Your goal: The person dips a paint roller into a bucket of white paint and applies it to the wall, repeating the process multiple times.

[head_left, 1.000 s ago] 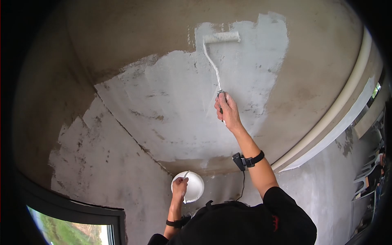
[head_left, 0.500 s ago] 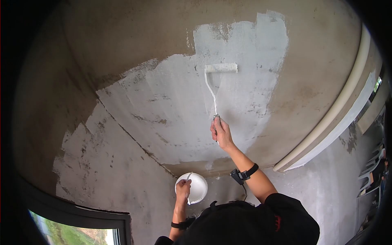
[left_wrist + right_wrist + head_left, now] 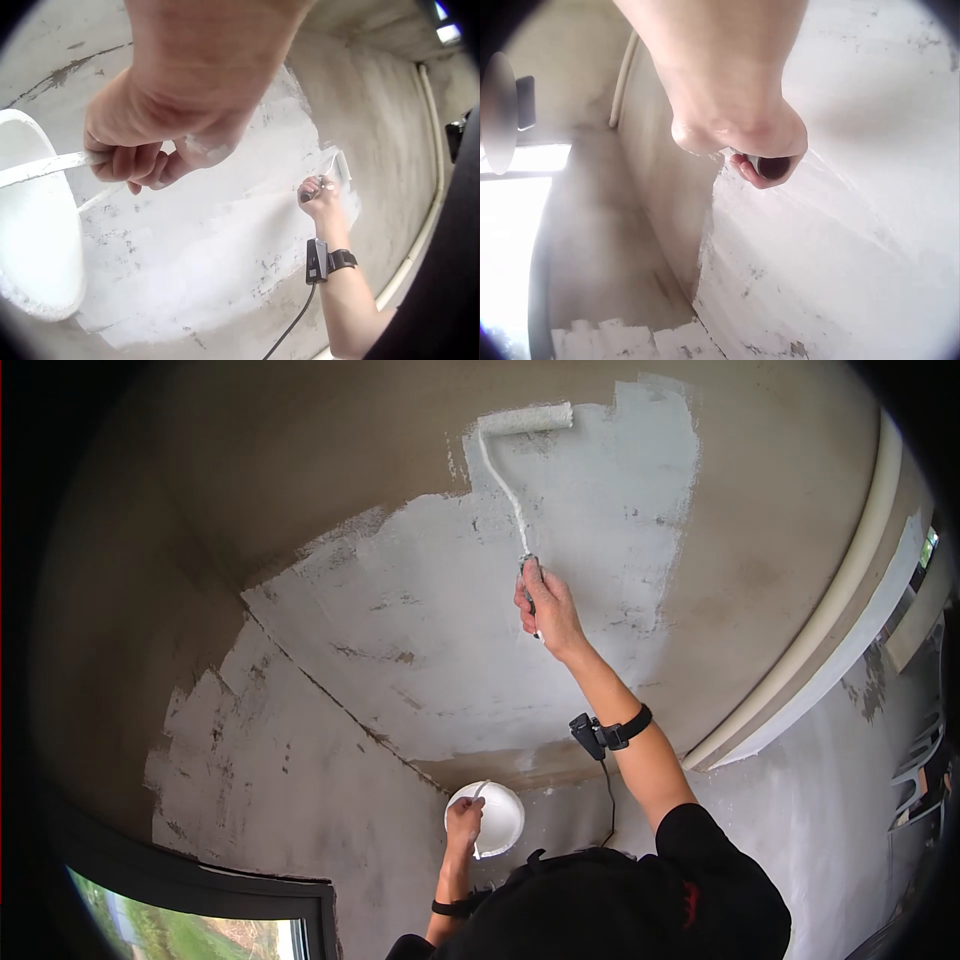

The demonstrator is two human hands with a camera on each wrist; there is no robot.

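Note:
In the head view my right hand (image 3: 552, 610) grips the dark handle of a paint roller (image 3: 527, 418). Its white-coated sleeve lies against the wall at the upper left edge of the painted patch (image 3: 570, 520). The handle's dark end (image 3: 774, 167) pokes out of the fist in the right wrist view, where the sleeve is hidden. Low in the head view, my left hand (image 3: 463, 824) holds a white bucket (image 3: 506, 822) by its handle. The curled fingers wrap this pale handle (image 3: 45, 168) in the left wrist view, with the bucket hanging beside them.
Bare brown-grey wall (image 3: 780, 510) surrounds the white paint. A corner line (image 3: 330, 698) divides it from the side wall, also partly white. A pale pipe (image 3: 850, 550) curves along the right. A dark-framed window (image 3: 190, 920) sits lower left; a cable (image 3: 611, 800) hangs from the right wrist camera.
The roller came down the wall, then went back up to the top of the white patch, now slightly further left. My left hand keeps hold of the bucket.

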